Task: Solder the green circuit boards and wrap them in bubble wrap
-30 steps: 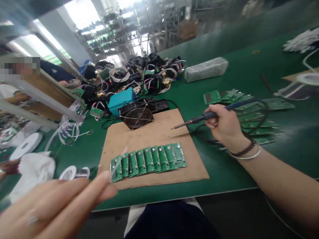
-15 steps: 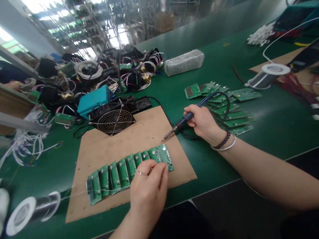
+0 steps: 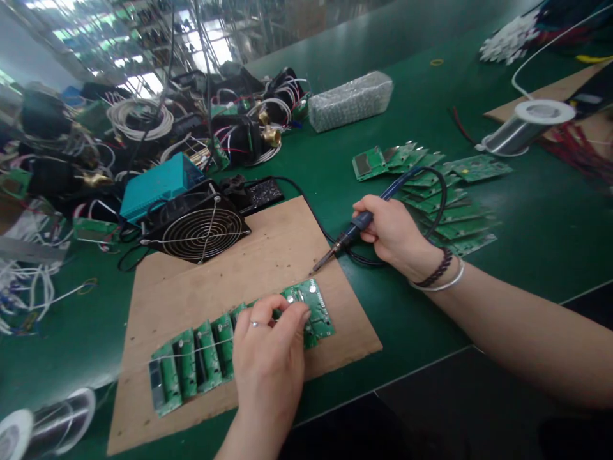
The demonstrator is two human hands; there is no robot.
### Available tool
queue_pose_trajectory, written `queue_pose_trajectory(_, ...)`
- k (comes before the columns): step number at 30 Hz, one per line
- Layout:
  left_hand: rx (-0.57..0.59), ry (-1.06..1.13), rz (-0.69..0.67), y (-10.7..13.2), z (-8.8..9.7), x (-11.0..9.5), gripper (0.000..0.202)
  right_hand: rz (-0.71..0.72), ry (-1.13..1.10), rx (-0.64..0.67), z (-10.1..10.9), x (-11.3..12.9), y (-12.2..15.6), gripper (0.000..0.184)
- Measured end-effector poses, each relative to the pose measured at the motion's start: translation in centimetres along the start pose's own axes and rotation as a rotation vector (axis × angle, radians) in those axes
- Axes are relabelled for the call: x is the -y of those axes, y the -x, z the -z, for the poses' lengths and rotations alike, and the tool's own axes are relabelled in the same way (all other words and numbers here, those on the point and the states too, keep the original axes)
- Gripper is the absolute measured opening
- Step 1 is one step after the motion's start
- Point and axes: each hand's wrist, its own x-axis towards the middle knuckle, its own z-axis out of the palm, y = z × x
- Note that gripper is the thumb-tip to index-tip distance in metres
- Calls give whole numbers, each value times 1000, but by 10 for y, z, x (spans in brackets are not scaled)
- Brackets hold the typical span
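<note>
My right hand [image 3: 390, 230] is wrapped round a soldering iron [image 3: 360, 222], its tip pointing down just above the upper edge of the rightmost circuit board [image 3: 320, 313]. Several green circuit boards [image 3: 207, 354] overlap in a slanted row on a brown sheet of cardboard [image 3: 191, 294]. Over the right part of this row, my left hand [image 3: 271, 354] pinches the thin solder wire [image 3: 201, 348], which runs back to a solder spool [image 3: 60, 421] at the lower left. The wire's end is hidden by the fingers, and the hand covers some boards.
Behind the cardboard stand a fan [image 3: 204, 227] with a wire guard and a turquoise box [image 3: 160, 185]. More boards [image 3: 453, 207] lie fanned out beyond my right hand. A bubble-wrapped bundle [image 3: 352, 101], a second solder spool [image 3: 529, 128] and a heap of cabled parts [image 3: 239, 137] are farther back.
The camera view has shifted a little. My left hand has moved slightly left and up, uncovering more of the rightmost board. The soldering iron stays almost in place.
</note>
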Motion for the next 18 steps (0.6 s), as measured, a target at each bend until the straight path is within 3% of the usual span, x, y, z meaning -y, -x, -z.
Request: queue_pose_trajectory(18,53,47,59,-2,-5,2,11,-3,34,-4,1,-2,-2,25)
